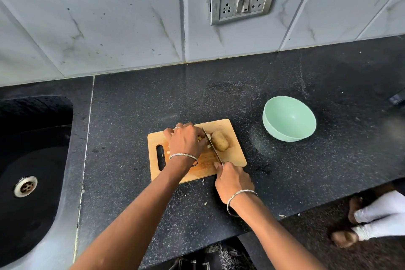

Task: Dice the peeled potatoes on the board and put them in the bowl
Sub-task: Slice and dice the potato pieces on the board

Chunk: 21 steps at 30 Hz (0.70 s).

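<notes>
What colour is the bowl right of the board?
Pale mint green bowl, seen in the head view.

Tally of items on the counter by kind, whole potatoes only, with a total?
wooden cutting board: 1
knife: 1
whole potato: 1
green bowl: 1
Total: 4
Uncounted: cut pieces partly under the left hand.

Soft, even light on my counter [135,116], faint sheen near its back edge, weak shadows; wall tiles [109,28] bow outward, far right looks hazy.
</notes>
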Available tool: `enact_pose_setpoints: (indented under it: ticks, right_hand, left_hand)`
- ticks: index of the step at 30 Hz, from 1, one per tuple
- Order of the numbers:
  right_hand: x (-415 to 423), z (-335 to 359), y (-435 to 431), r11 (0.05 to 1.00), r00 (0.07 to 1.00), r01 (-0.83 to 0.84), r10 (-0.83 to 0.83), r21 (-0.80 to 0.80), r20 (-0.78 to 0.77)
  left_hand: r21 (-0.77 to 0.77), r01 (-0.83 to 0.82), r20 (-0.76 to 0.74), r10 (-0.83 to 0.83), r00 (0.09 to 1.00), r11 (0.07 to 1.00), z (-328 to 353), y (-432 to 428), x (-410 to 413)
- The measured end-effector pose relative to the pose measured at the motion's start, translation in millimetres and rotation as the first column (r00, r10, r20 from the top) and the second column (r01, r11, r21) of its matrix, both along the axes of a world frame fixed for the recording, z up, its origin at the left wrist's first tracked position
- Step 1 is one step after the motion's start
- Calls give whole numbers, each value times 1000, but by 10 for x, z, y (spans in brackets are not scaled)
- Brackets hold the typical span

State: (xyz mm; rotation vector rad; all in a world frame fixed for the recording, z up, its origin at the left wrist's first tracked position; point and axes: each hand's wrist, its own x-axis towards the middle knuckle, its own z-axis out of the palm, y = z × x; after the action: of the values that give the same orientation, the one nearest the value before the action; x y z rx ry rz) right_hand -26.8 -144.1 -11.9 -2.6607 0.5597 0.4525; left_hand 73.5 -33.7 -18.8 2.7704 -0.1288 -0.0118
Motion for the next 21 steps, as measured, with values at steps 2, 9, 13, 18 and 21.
enact_pose_setpoints:
  ticks: [2,9,13,18,21]
  right_hand:
    - [-5,-2,0,1000,1000,-18,18,-12,9]
    - [-137,-8,-7,995,996,-82,80,58,31]
    - [-204,52,3,991,997,-56,49,119,64]
    - [-71,39,-42,997,996,1,-7,71,88]
    - [-46,8,-31,999,996,5,-10,48,90]
  left_hand:
    - [36,0,8,0,1000,999,2,9,-18]
    - [127,3,74,-13,997,992,-23,164,-150]
    - [137,7,60,-16,998,991,-26,232,-200]
    - [119,35,52,-41,998,992,-29,228,-207]
    - [88,34,62,-39,997,996,-55,233,-213]
